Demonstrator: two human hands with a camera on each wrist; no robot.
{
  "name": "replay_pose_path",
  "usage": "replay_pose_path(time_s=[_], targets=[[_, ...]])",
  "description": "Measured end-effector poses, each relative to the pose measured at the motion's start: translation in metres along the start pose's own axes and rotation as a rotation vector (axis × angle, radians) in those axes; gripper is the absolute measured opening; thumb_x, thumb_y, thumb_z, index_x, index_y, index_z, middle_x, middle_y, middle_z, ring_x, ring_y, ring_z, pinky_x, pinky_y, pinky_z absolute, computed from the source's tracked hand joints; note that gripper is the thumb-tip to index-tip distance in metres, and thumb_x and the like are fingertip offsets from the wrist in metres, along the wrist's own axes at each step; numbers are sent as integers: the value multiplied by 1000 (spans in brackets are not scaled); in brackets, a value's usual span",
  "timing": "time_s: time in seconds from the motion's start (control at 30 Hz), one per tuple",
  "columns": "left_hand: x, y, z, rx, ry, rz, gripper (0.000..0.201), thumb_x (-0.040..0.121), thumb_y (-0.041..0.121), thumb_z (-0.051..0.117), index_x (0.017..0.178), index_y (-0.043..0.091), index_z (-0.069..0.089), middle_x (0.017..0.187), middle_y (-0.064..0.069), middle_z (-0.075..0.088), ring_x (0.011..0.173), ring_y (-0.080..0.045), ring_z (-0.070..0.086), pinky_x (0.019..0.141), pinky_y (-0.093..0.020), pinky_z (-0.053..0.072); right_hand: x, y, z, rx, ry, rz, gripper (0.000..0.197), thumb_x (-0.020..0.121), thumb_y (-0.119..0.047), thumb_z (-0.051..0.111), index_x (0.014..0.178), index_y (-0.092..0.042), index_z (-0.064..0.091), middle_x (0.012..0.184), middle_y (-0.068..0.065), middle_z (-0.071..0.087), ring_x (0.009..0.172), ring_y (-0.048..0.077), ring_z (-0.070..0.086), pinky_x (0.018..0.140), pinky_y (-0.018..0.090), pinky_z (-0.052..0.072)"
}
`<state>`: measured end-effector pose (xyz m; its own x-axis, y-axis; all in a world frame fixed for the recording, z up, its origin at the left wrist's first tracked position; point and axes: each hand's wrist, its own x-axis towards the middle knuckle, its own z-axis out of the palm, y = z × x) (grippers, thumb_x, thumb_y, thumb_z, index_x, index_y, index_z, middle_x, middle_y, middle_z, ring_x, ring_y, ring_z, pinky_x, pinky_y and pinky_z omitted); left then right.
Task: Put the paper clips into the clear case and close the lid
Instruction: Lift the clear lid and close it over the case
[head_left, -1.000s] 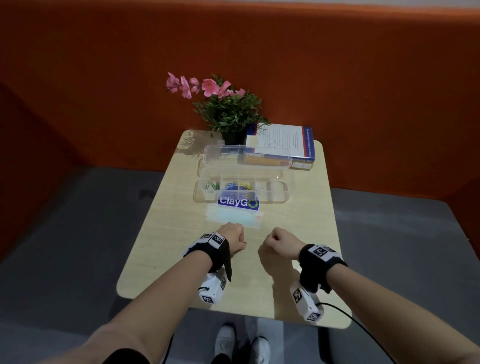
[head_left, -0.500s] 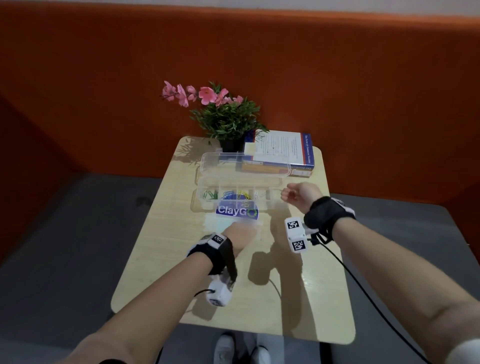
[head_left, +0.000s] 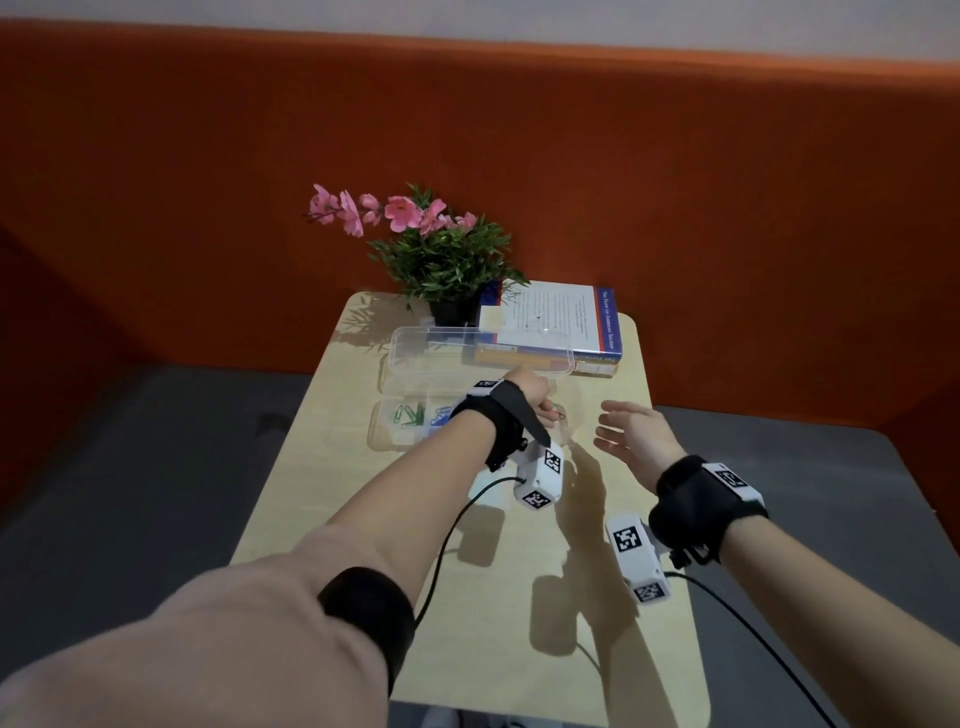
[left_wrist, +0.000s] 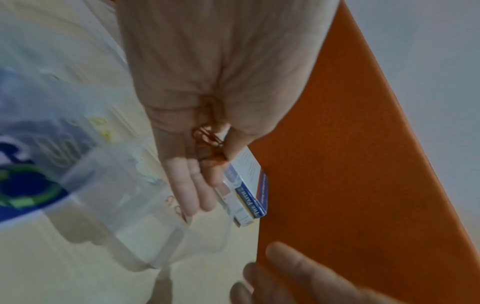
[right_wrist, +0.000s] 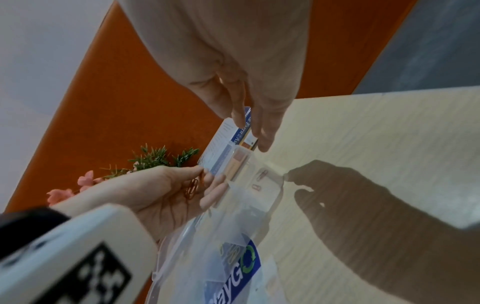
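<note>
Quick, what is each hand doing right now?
Left hand: holds reddish paper clips over the clear case.
Right hand: open, holding nothing.

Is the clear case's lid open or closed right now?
Open. The lid stands raised behind the clear case, whose compartments lie uncovered with paper clips inside.

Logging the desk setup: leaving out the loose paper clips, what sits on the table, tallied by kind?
Potted plant: 1
Book stack: 1
Clear case: 1
ClayGo bag: 1
Total: 4
</note>
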<state>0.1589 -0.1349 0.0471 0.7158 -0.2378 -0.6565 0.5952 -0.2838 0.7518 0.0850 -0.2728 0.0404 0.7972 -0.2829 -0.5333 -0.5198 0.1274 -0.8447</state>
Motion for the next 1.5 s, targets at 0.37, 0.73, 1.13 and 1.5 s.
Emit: replay_pose_path(time_s=[0.37, 0.73, 1.13, 1.5], targets=[[-2, 14, 2, 16, -7, -33, 43, 101, 17, 37, 135, -8, 45, 133, -23, 53, 116, -34, 59, 99, -35, 47, 5, -2, -12, -67, -1, -2, 34, 97, -7, 40, 128, -1, 52, 105, 12, 52, 93, 26, 51, 82, 36, 45], [6, -18, -120, 509, 716, 101, 46, 95, 23, 44, 138, 5, 44, 150, -17, 38, 139, -35, 33, 115, -44, 28, 36, -46, 23, -390, -66, -48, 48, 98, -28, 39, 139, -3, 41, 147, 17, 42, 136, 33, 40, 112, 46, 32], [10, -32, -171, 109, 446, 48, 45, 100, 18, 39, 136, -7, 45, 142, -26, 48, 104, -27, 49, 81, -34, 37, 42, -55, 43, -115, -171, 93, 62, 96, -54, 31, 140, -11, 40, 132, 9, 49, 124, 31, 41, 110, 50, 27], [0, -46, -174, -419, 332, 171, 56, 95, 57, 35, 96, 8, 63, 126, -14, 54, 131, -31, 44, 117, -51, 28, 36, -30, 34, 247, -87, -8, 30, 99, -37, 37, 102, -15, 57, 113, 8, 59, 113, 23, 45, 110, 37, 29]])
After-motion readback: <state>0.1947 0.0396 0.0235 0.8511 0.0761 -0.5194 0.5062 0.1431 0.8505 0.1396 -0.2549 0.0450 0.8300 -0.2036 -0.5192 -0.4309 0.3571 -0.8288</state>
